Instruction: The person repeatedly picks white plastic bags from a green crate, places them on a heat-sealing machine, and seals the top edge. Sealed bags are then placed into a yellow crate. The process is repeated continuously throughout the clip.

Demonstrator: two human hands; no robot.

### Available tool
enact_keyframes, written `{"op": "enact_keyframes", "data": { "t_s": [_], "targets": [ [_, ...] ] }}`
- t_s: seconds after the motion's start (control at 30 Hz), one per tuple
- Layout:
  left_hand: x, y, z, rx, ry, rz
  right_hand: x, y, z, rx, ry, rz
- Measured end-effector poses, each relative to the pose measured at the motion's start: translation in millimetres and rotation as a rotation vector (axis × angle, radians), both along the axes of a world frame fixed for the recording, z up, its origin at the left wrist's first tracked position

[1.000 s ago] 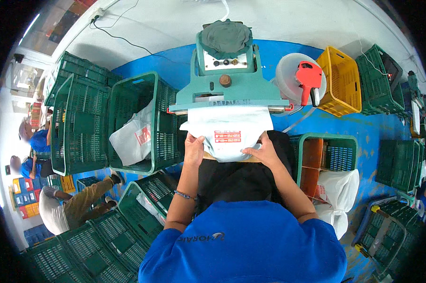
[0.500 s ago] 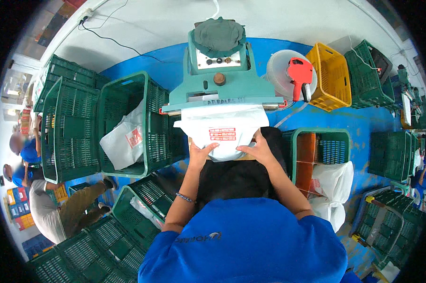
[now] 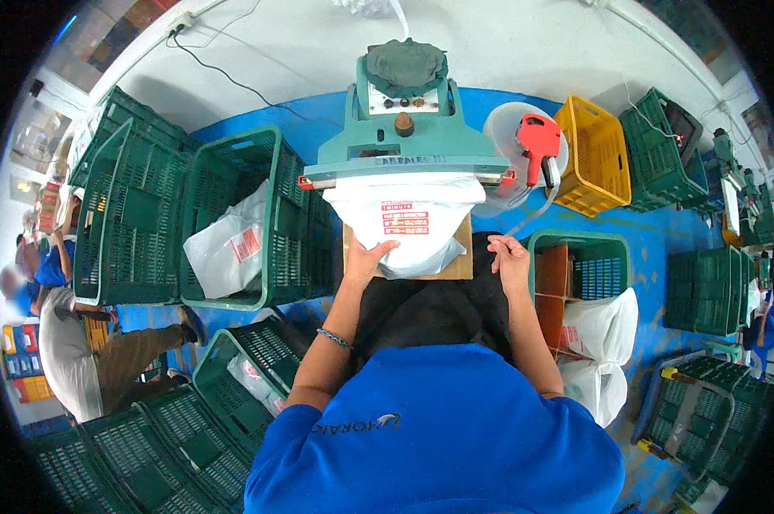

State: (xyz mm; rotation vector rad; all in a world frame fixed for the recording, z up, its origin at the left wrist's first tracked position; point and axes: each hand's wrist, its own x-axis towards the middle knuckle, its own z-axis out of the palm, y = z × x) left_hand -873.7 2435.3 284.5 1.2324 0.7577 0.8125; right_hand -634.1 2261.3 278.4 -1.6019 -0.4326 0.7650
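A white plastic bag with red print (image 3: pixel 408 224) hangs from the jaw of a green heat sealer (image 3: pixel 365 152), its top edge under the bar. The rounded bottom of the bag rests on a brown board (image 3: pixel 460 267). My left hand (image 3: pixel 368 260) grips the bag's lower left side, thumb on top and the other fingers mostly hidden. To the right of the board, my right hand (image 3: pixel 510 259) is apart from the bag, its fingers curled in and nothing visible in them.
A green crate (image 3: pixel 271 214) with a white bag stands left. On the right, another green crate (image 3: pixel 579 237) holds brown dividers, with filled white bags (image 3: pixel 605 330) beside them. A red label gun (image 3: pixel 538 141) lies on a round translucent container (image 3: pixel 502 128), near a yellow crate (image 3: pixel 588 158).
My right hand has let go of the bag and moved right, its fingers curling. My left hand stays on the bag. More of the brown board shows now.
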Motion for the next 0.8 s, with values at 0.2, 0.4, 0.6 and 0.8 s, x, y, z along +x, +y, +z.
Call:
{"op": "enact_keyframes", "data": {
  "t_s": [0.2,0.4,0.6,0.8],
  "targets": [
    [1,-17,11,-0.026,-0.028,0.004,10,1,38,-0.075,-0.088,-0.021],
    [-2,-19,11,0.053,0.003,0.055,31,70,33,0.141,-0.583,-0.053],
    [-1,-16,3,0.06,0.037,0.075,64,122,29,-0.123,-0.334,0.289],
    [5,-7,4,0.025,-0.046,0.043,73,131,45,-0.061,0.161,0.336]
  ]
}}
